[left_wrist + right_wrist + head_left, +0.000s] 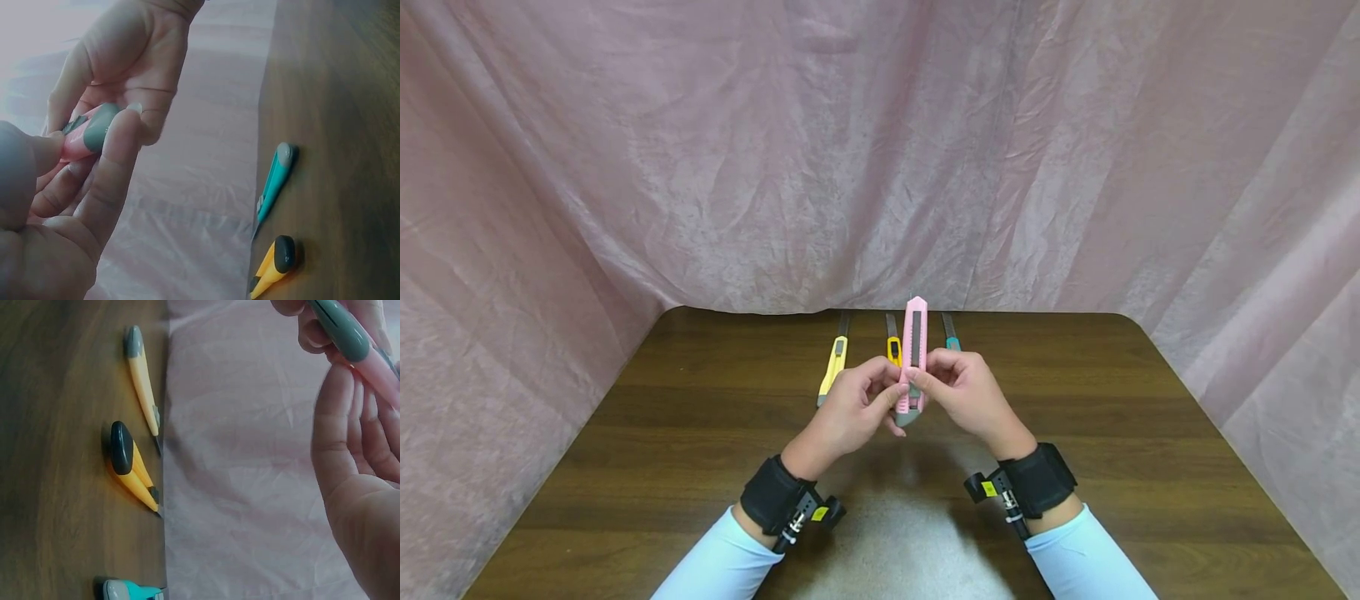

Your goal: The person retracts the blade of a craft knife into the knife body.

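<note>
A pink utility knife [913, 354] with a grey end cap is held upright above the table, between both hands. My left hand [853, 408] pinches its lower grey end [97, 128] with thumb and fingers. My right hand [966, 387] grips the pink body from the right, thumb on the slider. In the right wrist view the grey end [340, 328] shows at the top, between the fingers. Both hands hover over the middle of the dark wooden table [700, 433].
Three more knives lie near the table's far edge with blades out: a pale yellow one [833, 367] [140, 372], an orange one [893, 346] [128, 465] [272, 265] and a teal one [951, 337] [275, 178] [128, 590]. Pink cloth [880, 150] hangs behind and at both sides.
</note>
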